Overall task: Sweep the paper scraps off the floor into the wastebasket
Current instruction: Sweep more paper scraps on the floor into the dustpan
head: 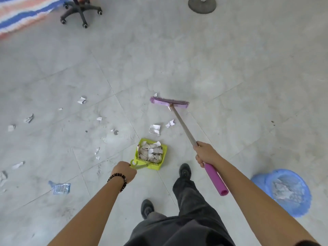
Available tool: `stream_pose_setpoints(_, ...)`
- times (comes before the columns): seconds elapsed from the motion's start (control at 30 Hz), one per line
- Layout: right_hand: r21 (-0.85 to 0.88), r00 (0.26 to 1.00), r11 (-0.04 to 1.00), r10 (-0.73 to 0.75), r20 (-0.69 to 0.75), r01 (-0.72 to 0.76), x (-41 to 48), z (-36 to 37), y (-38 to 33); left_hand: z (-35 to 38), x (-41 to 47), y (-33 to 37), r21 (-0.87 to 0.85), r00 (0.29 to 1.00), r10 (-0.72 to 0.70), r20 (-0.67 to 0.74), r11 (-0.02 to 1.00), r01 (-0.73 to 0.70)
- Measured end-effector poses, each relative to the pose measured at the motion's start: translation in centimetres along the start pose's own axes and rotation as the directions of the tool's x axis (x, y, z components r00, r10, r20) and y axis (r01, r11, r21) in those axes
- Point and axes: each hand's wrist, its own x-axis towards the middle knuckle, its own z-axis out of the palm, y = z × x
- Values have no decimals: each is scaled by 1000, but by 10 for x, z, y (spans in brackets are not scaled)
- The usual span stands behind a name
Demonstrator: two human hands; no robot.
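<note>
The left hand, wearing a bead bracelet, is gripping the dustpan by its handle, fingers curled tight round it. The dustpan is sitting low just ahead of the forward shoe, heaped with paper; whether it is touching the floor is unclear. The right hand is clamping the broom pole where bare metal meets the purple sleeve. The broom head is resting on the floor beyond the dustpan's open lip, apart from it, and two paper scraps are lying between them. More scraps and a blue wrapper are lying scattered over the tiles to the left. The wastebasket is standing to the right, beside the right forearm, holding scraps. Beyond the broom, open floor is running out to a chair base, a round stand base and a striped mat along the far edge.
</note>
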Motion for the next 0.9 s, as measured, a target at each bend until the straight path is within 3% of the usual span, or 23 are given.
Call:
stream_pose_setpoints(0.23,-327,990,935,-122,71,139,136,-26,-101,1,6,29,-23,986,-155,-69,988,154)
stream_pose_setpoints(0.37,-535,992,837,-69,109,117,182,-26,-127,4,7,31,-18,972,-205,-118,979,204)
stream_pose_setpoints(0.5,-676,982,734,74,171,62,157,-23,-94,1,7,37,11,971,-209,-118,977,211)
stream_pose_setpoints(0.73,-642,942,759,283,178,-107,60,-47,-7,-9,9,31,20,978,-194,-73,980,196)
stream_pose_setpoints(0.9,-390,954,911,224,198,-133,8,-53,3,-13,12,19,35,991,-133,19,991,133)
